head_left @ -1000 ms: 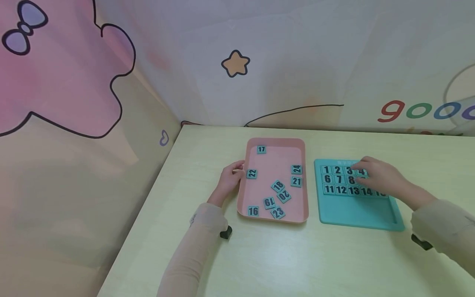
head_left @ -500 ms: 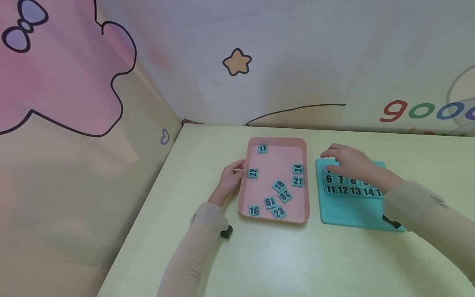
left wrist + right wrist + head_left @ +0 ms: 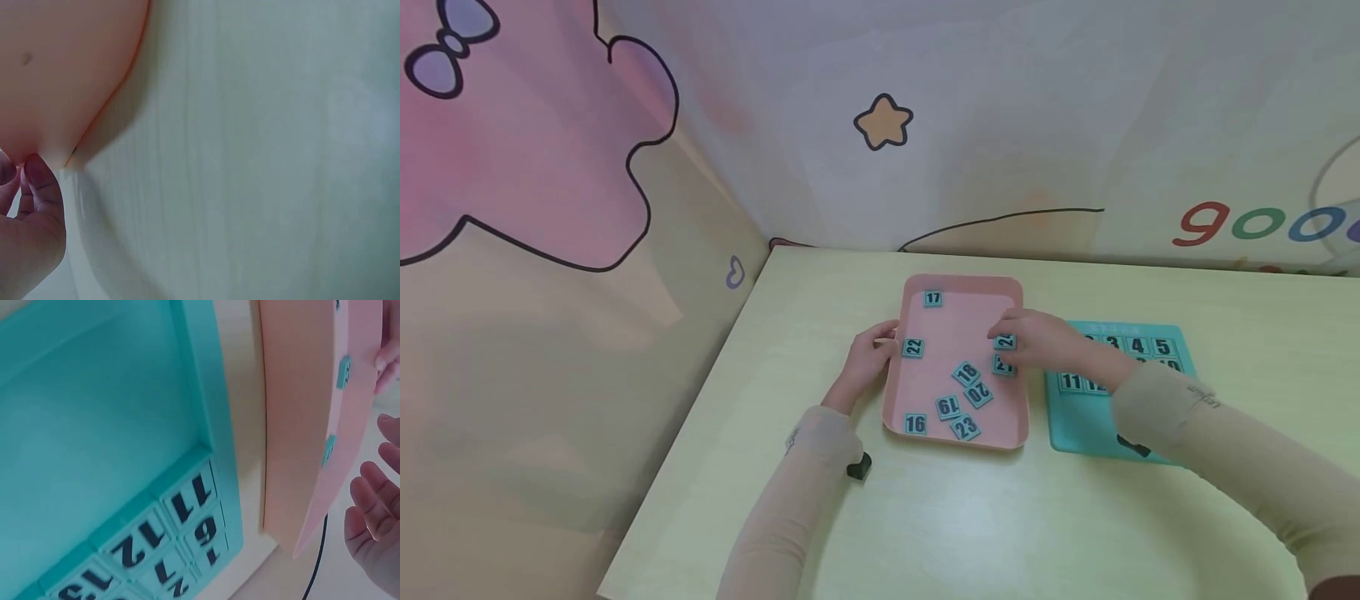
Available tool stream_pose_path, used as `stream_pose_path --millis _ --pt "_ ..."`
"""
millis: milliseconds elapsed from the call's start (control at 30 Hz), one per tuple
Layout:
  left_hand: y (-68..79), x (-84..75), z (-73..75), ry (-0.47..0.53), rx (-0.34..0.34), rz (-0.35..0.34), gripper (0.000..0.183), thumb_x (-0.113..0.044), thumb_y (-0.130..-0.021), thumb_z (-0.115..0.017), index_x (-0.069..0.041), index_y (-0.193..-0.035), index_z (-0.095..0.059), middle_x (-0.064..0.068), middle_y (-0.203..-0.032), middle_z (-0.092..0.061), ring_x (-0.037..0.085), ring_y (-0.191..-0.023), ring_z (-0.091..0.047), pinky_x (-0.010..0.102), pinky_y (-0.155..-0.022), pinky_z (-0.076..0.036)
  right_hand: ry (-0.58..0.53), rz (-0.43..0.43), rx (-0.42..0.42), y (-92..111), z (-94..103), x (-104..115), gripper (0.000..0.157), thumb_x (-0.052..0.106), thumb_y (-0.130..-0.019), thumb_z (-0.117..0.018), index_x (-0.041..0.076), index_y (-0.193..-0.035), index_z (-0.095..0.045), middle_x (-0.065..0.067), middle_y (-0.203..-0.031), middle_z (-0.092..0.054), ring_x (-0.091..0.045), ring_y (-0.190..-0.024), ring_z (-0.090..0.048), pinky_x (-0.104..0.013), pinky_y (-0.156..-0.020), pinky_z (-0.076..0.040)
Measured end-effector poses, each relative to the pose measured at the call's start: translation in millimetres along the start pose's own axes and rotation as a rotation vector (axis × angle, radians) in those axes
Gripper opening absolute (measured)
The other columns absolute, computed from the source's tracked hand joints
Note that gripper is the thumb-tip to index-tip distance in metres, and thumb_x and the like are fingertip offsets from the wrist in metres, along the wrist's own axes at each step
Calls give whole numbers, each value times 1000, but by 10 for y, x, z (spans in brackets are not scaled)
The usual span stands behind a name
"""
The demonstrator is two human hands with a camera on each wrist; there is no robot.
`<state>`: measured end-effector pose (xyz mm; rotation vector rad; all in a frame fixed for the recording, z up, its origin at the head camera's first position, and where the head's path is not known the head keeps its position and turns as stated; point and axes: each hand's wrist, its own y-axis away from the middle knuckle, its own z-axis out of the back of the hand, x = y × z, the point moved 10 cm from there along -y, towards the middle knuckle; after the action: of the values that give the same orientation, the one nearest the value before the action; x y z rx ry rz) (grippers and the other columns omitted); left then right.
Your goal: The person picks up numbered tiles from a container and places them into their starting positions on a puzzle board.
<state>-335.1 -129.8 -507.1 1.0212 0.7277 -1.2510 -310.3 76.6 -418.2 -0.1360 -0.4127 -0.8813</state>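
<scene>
My left hand (image 3: 865,358) pinches the left rim of a pink tray (image 3: 966,321); in the left wrist view the thumb and fingers (image 3: 44,181) meet at its edge. Several teal number tiles lie loose in the tray, among them tile 17 (image 3: 932,298), tile 22 (image 3: 913,347), tile 16 (image 3: 915,423) and tile 23 (image 3: 966,427). Over the tray's right side hovers my right hand (image 3: 1045,342), its loosely bent fingers near tile 24 (image 3: 1004,342) and tile 21 (image 3: 1002,365), partly covering both. The right wrist view shows nothing in its fingers (image 3: 375,487).
Right of the tray lies a teal number board (image 3: 1090,429), partly under my right forearm. Its upper rows hold numbered tiles; the lower part is a bare recess (image 3: 94,406). A printed wall (image 3: 1000,125) stands behind the table (image 3: 925,525).
My right hand has moved left from above the teal board to over the pink tray's right side. The left hand stays at the tray's rim.
</scene>
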Motion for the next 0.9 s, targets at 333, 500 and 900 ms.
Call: stream_pose_path --millis 333,500,900 --pt "-3 2 -7 7 7 16 42 -15 -87 -45 -19 -128 -47 4 -118 -51 18 -92 -52 28 -83 -47 -6 40 81 -101 -336 236 33 13 -79 -61 11 -111 -61 -5 -104 -58 -19 -93 -53 -33 -78 -48" --pt "-1 6 -4 5 6 19 42 -16 -87 -45 -19 -128 -47 4 -118 -51 18 -93 -52 29 -84 -47 4 60 119 -120 -500 351 41 14 -77 -64 15 -117 -58 -3 -106 -57 -16 -89 -52 -27 -74 -48" --pt "4 18 -3 -8 0 25 42 -15 -86 -46 -19 -128 -47 5 -119 -51 19 -95 -52 30 -86 -46 27 154 171 -101 -781 649 42 19 -80 -62 23 -121 -55 3 -109 -55 -10 -93 -47 -27 -84 -45"
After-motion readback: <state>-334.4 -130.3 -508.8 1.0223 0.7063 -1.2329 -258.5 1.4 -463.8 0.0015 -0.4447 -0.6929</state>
